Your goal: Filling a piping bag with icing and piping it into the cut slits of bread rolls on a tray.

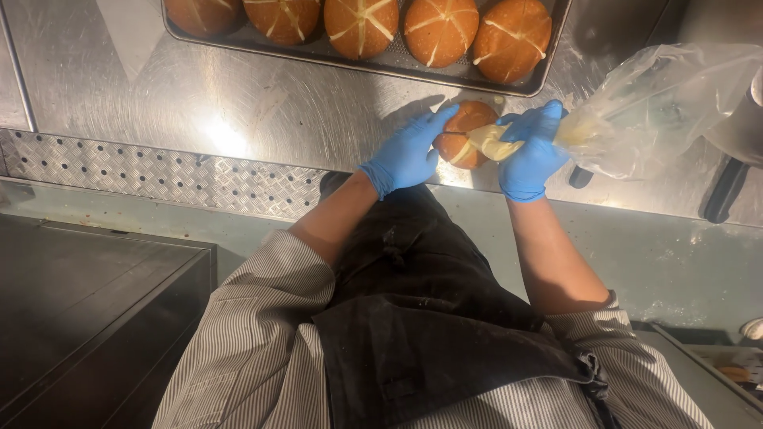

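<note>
bun (463, 135) between left hand (407, 152), right hand (531, 152)

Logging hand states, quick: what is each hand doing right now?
Left hand: curled against the round bun on the steel table, steadying it.
Right hand: closed around the piping bag, tip at the bun.

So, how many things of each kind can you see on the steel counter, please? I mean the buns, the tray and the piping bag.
Filled buns on the tray: 5, some cut off by the picture's edge
Bun held by the left hand, on the counter: 1
Baking tray: 1
Piping bag in the right hand: 1
Total: 8
</note>
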